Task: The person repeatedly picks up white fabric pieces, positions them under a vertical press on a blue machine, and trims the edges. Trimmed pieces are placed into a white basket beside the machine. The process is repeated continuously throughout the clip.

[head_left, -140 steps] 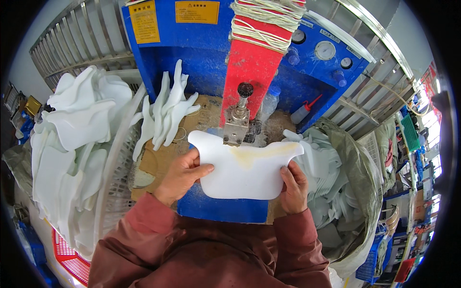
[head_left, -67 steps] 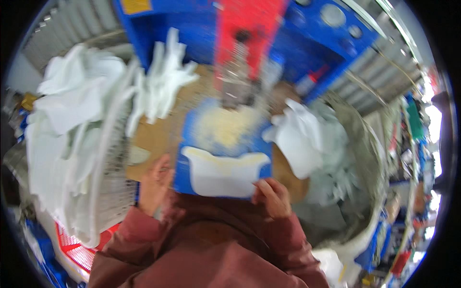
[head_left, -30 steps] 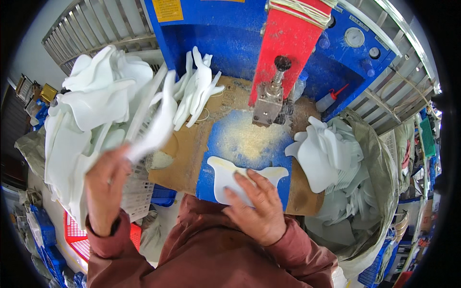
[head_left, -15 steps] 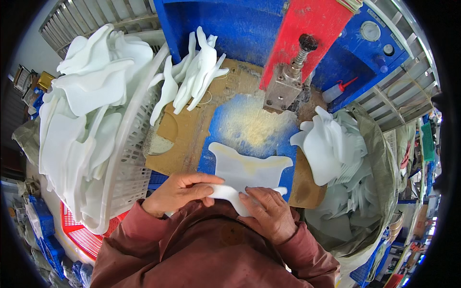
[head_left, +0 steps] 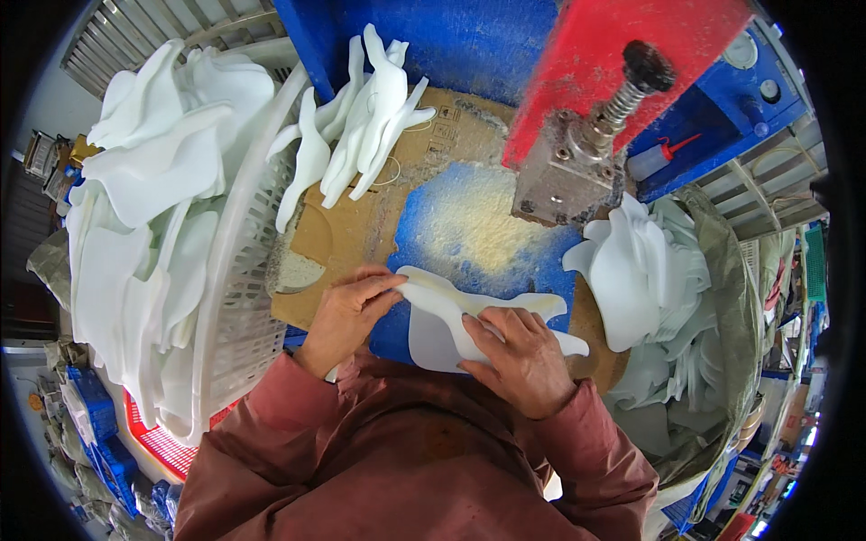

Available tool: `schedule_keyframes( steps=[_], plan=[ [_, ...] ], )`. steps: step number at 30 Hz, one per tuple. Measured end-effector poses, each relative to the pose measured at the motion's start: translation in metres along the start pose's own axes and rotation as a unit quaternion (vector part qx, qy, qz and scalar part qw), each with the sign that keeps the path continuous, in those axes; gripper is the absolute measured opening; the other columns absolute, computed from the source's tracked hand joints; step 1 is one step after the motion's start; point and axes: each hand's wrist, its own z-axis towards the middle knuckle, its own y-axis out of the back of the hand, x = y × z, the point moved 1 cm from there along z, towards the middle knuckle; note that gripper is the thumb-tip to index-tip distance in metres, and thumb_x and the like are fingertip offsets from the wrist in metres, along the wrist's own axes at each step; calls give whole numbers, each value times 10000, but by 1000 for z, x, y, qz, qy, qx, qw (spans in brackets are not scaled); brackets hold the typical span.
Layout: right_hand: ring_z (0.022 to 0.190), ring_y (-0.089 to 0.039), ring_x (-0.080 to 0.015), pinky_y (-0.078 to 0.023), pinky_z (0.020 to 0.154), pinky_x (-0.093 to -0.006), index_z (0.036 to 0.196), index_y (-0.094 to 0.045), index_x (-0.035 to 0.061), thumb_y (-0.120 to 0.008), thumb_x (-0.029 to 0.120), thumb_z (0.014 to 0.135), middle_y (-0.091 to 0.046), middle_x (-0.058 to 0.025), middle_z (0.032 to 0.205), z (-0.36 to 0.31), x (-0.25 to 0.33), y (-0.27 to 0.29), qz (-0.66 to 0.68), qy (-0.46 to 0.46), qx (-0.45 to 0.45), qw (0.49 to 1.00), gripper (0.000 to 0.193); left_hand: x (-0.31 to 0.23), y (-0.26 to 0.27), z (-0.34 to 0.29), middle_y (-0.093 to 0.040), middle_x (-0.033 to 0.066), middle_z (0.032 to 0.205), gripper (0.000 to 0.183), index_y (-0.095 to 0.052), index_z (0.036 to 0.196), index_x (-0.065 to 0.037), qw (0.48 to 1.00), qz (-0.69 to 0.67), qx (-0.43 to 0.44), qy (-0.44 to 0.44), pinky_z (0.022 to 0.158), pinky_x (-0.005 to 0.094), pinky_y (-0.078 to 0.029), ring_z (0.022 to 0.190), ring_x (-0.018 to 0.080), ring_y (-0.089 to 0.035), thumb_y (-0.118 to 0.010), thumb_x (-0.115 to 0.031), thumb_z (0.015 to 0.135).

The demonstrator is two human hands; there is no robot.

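A curved white foam-like piece (head_left: 439, 301) spans the space between my hands, low over the blue work surface (head_left: 390, 335). At its left end, my left hand (head_left: 354, 311) pinches it between thumb and fingers. Further along, my right hand (head_left: 519, 356) grips it with the thumb on the near side and the fingers across the top. Beneath it lies a wider flat white sheet (head_left: 426, 341), partly covered by the held piece and my right hand. Pale yellow powder (head_left: 483, 221) is spread on the surface just beyond.
A red machine arm (head_left: 613, 63) with a metal head (head_left: 564, 176) overhangs the far right of the surface. Narrow white pieces (head_left: 379, 117) are piled on cardboard (head_left: 361, 248). A white basket (head_left: 248, 288) stands left, a sack (head_left: 744, 316) right, both holding similar pieces. A squeeze bottle (head_left: 648, 163) sits behind.
Both hands have moved the held piece away from my body, over the flat sheet. It now stretches longer between them, and the whole view has shifted slightly.
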Motion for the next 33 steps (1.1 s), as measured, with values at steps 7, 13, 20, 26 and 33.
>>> schedule_keyframes(
  steps=[7,13,20,26,33],
  plan=[
    [1023,-617,-304,-526,882,-432,1263,-656,50,-866,220,764,-596,-100,1172,18,-20,-18,13,-3,-12,1000,567,14,-8,19,-709,127,1028,205,-782,1085,-39,993,83,-61,-54,769,357,-578,873,294,-717,-773,-41,880],
    [1025,-613,-303,-523,892,-426,1249,-662,45,-863,210,767,-590,-99,1167,20,-26,-25,15,-12,7,1000,548,25,-16,23,-707,122,1028,213,-784,1095,-44,994,91,-51,-32,794,342,-567,898,273,-707,-772,-36,883],
    [1026,-609,-308,-522,893,-429,1252,-658,37,-851,204,783,-582,-103,1173,24,-29,-31,17,-5,4,1000,534,31,-21,25,-707,132,1018,203,-773,1082,-22,993,100,-62,-28,780,360,-572,879,291,-714,-759,-18,879],
    [1034,-608,-312,-513,904,-432,1256,-656,39,-832,201,803,-587,-107,1169,25,-32,-33,17,-8,13,1000,513,29,-23,25,-719,143,1022,196,-770,1073,-21,985,157,-62,-42,797,389,-579,906,329,-715,-752,-27,878],
    [1053,-607,-311,-507,916,-436,1250,-663,43,-816,218,817,-592,-105,1182,27,-35,-35,6,-19,29,999,492,24,-22,28,-721,160,1001,167,-773,1055,-21,986,162,-48,-16,800,409,-576,909,355,-713,-742,-78,901]
  ],
)
